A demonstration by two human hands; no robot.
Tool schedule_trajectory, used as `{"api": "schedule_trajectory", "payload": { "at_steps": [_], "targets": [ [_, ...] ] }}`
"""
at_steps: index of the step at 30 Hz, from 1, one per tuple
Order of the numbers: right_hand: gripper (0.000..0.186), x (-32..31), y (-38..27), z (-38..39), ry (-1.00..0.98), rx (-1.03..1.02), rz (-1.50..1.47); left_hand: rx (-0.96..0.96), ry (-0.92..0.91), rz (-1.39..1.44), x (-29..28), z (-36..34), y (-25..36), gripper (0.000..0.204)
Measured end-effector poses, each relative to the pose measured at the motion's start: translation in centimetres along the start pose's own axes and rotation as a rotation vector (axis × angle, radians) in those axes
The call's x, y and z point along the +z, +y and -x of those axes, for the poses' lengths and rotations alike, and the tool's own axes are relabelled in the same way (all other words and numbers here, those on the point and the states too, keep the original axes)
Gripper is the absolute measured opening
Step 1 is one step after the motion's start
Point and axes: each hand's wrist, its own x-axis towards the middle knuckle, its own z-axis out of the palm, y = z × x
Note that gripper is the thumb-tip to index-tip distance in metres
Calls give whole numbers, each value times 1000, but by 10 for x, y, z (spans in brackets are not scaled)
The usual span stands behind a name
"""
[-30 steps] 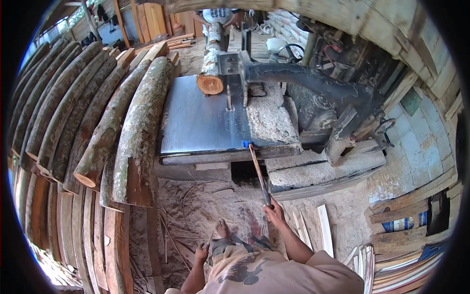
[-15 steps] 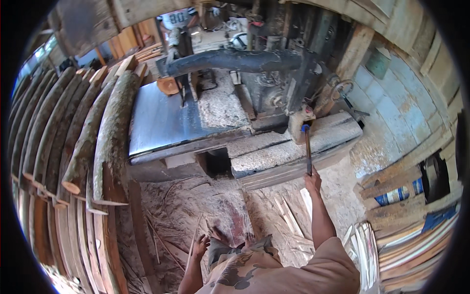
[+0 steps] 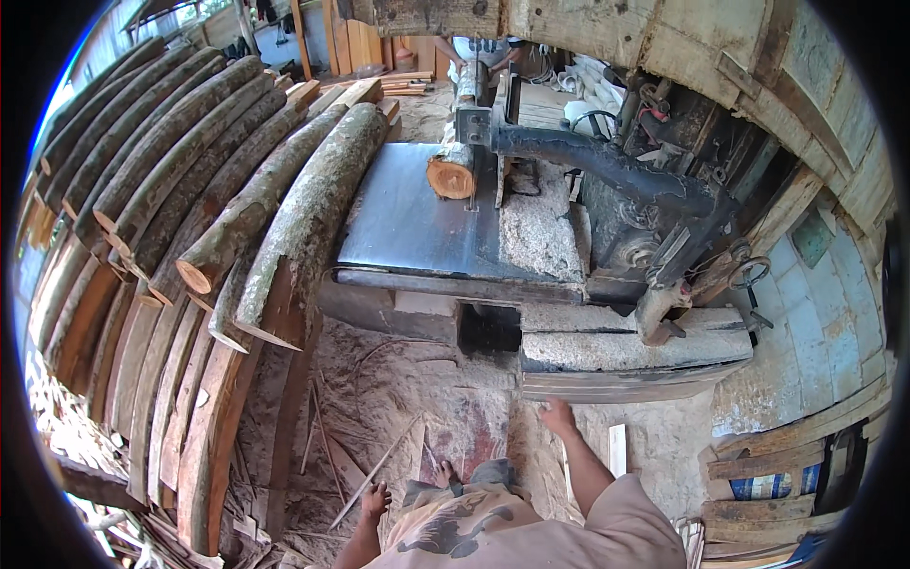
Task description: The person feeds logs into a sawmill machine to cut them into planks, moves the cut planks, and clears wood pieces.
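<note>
My right hand (image 3: 557, 415) reaches forward over the floor, fingers loosely extended, with nothing visible in it. It is nearest the wooden beam (image 3: 635, 379) in front of the saw. A wooden block (image 3: 656, 318) stands on that beam, and a short dark handle (image 3: 673, 329) pokes out of it. My left hand (image 3: 376, 498) hangs low beside my body, its fingers loosely bent and apart, holding nothing I can see. Ahead, a log (image 3: 451, 177) with a freshly cut end lies on the metal saw table (image 3: 417, 223), under the dark curved machine arm (image 3: 588, 156).
Another person (image 3: 488, 49) stands behind the log's far end, hands near it. Stacked logs (image 3: 313, 209) and sawn timbers (image 3: 209, 455) fill the left. Sawdust covers the floor (image 3: 389, 379), where thin offcuts lie. A handwheel (image 3: 749, 272) and a plank rack (image 3: 768, 493) are at right.
My right hand has let go of the blue-tipped stick-like tool at the block and drawn back left. My view has turned left; the log has come nearer along the table.
</note>
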Motion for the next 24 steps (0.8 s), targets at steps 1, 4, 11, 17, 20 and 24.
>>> {"api": "schedule_trajectory", "payload": {
  "at_steps": [1,4,11,17,20,24],
  "targets": [
    [45,23,-18,21,-242,-61,-32,6,-5,7,-4,-1,0,49],
    [41,109,-13,61,-450,33,-64,29,-81,-30,-4,-13,18,57],
    [42,122,-37,52,-465,230,-203,-49,-187,-239,-12,-91,65,57],
    [40,121,-42,-33,-469,228,-135,196,-140,-173,5,-141,227,54],
    [33,99,-84,-93,-253,53,-196,285,-103,-72,23,-133,314,56],
    [28,27,-200,-172,23,-48,-613,346,-136,27,48,-105,417,65]
  ]
}}
